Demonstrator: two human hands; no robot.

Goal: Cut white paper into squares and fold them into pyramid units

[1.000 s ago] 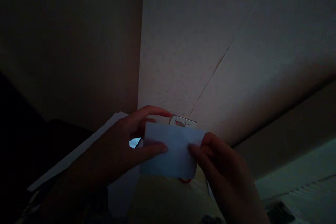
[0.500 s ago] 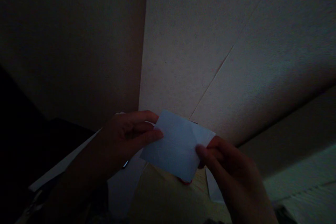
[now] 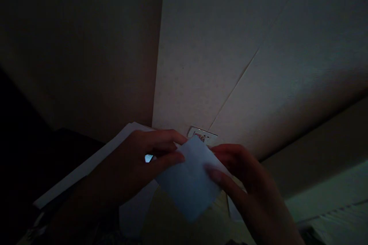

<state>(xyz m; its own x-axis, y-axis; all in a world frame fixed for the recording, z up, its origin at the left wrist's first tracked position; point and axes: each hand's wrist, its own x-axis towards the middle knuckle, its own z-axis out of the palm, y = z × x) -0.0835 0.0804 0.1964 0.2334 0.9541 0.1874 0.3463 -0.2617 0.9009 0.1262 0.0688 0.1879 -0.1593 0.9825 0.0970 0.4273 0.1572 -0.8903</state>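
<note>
In dim light, a small pale sheet of paper [image 3: 188, 183] is held between both my hands, tilted like a diamond. My left hand [image 3: 140, 164] pinches its upper left edge with thumb and fingers. My right hand [image 3: 241, 180] grips its right side, thumb on the front and fingers behind. The paper hides part of what lies under it.
A wall corner [image 3: 156, 65] rises right ahead. A white wall socket [image 3: 202, 134] with a red mark sits just above the paper. A long white board or sheet [image 3: 86, 168] slants down to the left. A small bright glint [image 3: 148, 157] shows beside my left hand.
The paper has turned clockwise and dropped a little, uncovering the wall socket. Both hands have shifted their grip around its edges.
</note>
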